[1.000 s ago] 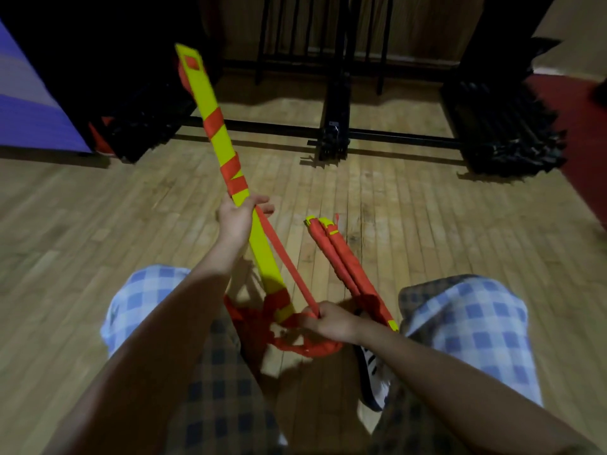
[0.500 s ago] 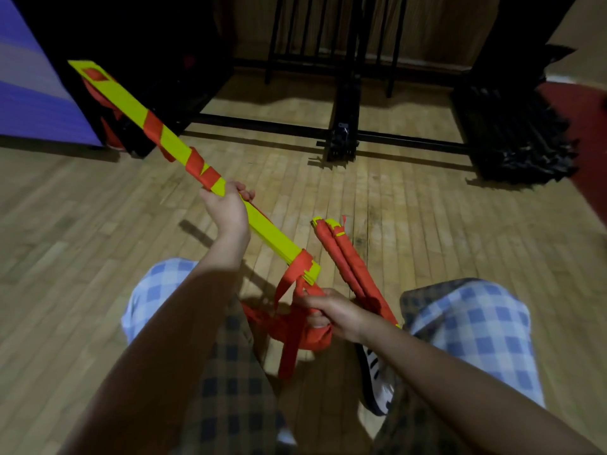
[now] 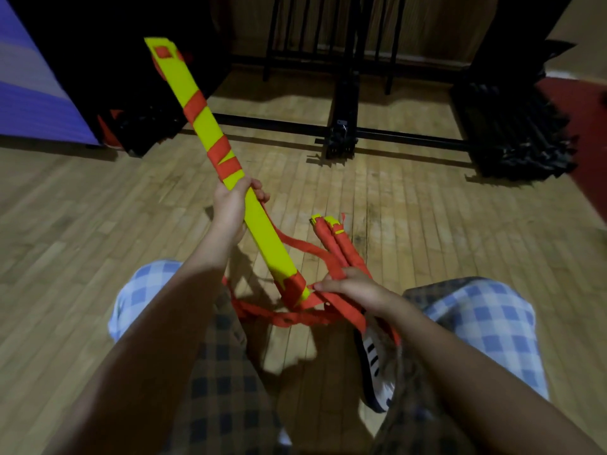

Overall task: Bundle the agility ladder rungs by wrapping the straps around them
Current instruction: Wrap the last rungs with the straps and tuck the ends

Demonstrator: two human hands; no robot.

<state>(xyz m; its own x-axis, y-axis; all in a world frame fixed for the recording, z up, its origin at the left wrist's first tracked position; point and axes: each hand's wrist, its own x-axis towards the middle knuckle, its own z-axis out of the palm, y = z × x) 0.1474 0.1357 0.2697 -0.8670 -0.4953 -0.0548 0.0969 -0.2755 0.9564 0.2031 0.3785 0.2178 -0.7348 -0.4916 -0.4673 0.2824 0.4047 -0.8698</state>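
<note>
No writing is readable; the left hand (image 3: 231, 205) grips the yellow rung stack (image 3: 226, 165) tilted up over the wooden floor (image 3: 427, 224), while the right hand (image 3: 353, 287) pinches the orange strap (image 3: 328, 269) beside its lower end.

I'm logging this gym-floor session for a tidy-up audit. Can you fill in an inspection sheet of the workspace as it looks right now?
Surface: bare wooden floor, worn boards.
Job's things: yellow rung bundle tilted up to the left, partly wound with orange strap, which trails loose below; a second wrapped bundle lies beside it.
Clutter: nothing seen on the floor close by.
Hands: left hand grips the yellow rung bundle mid-length; right hand holds the strap near the bundle's lower end.
Cables: nothing seen.
Surroundings: black metal rack ahead, dark stacked gear at right, purple mat at left.
</note>
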